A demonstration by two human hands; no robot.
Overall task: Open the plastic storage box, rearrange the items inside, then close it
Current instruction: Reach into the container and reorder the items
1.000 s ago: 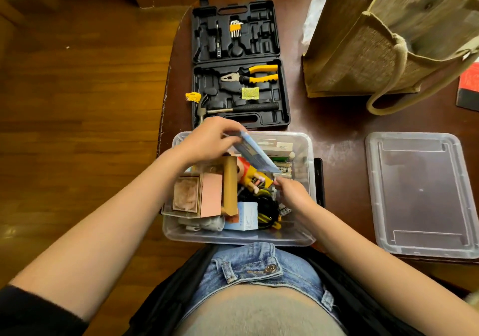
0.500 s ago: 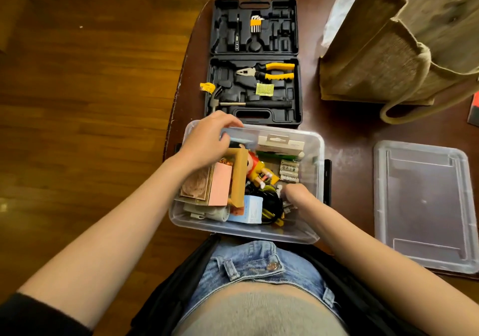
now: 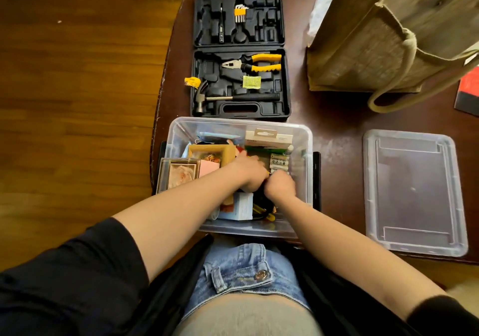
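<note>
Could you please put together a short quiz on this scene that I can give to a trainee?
1. True or false: the clear lid is fitted on the plastic storage box.
2. Which tool lies in the open black tool case with yellow handles? A) pliers B) saw C) wrench
3. Where are the left hand and the right hand?

Key
1. False: it lies on the table, to the right of the box.
2. A: the pliers.
3. Both are inside the box, close together among the items; what they hold cannot be told.
</note>
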